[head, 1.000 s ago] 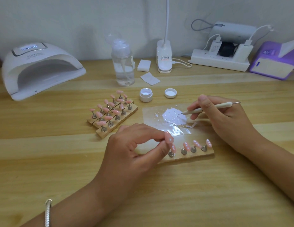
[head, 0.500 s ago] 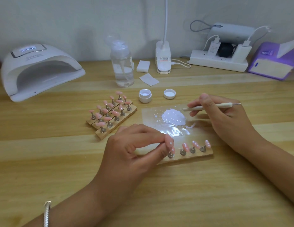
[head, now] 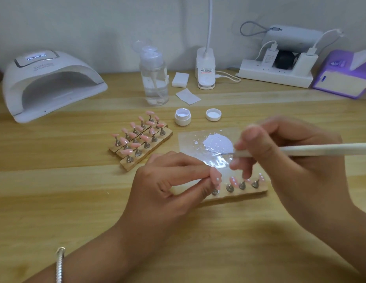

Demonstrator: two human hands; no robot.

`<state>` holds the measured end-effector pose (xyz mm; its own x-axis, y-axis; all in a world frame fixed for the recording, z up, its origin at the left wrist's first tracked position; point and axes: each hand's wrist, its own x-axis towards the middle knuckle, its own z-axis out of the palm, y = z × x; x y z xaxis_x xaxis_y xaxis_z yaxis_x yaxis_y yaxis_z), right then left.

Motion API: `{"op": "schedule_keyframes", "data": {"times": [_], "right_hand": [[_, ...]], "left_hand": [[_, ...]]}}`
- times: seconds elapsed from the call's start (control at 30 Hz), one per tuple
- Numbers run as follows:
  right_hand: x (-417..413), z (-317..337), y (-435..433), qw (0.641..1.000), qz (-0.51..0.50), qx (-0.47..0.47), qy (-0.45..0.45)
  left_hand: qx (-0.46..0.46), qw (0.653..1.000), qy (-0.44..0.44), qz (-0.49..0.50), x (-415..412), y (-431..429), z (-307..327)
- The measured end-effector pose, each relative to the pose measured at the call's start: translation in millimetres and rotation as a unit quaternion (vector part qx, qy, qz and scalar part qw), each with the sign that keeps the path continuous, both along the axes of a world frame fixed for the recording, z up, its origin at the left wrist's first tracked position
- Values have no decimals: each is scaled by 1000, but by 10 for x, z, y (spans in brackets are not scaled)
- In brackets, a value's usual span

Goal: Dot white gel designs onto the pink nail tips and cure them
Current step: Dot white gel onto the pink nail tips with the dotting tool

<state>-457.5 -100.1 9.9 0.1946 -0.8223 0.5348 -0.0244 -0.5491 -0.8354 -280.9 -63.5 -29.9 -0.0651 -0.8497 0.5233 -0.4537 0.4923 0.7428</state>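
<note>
A pink nail tip [head: 215, 177] is pinched in the left hand [head: 170, 186] over a wooden holder strip [head: 249, 194]. A dotting tool [head: 321, 149] is gripped in the right hand [head: 284, 160], its point near the white gel [head: 218, 142] at twelve o'clock from the tip. A curing lamp [head: 49, 82] is seen at ten o'clock.

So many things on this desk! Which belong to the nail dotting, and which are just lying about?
In the job: left hand pinching a pink nail tip; right hand gripping the dotting tool; white gel; gel pot; curing lamp.
Lying about: pump bottle; wipe pads; power strip; purple box.
</note>
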Motion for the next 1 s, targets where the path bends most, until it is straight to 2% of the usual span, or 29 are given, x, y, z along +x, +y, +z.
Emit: {"op": "schedule_keyframes", "data": {"times": [0.27, 1.0], "right_hand": [[67, -103, 64, 998, 27, 61, -18], [110, -162, 49, 998, 42, 46, -11]], "left_hand": [[-4, 1000, -25, 1, -6, 19, 19], [12, 999, -22, -23, 1, 11, 15]]}}
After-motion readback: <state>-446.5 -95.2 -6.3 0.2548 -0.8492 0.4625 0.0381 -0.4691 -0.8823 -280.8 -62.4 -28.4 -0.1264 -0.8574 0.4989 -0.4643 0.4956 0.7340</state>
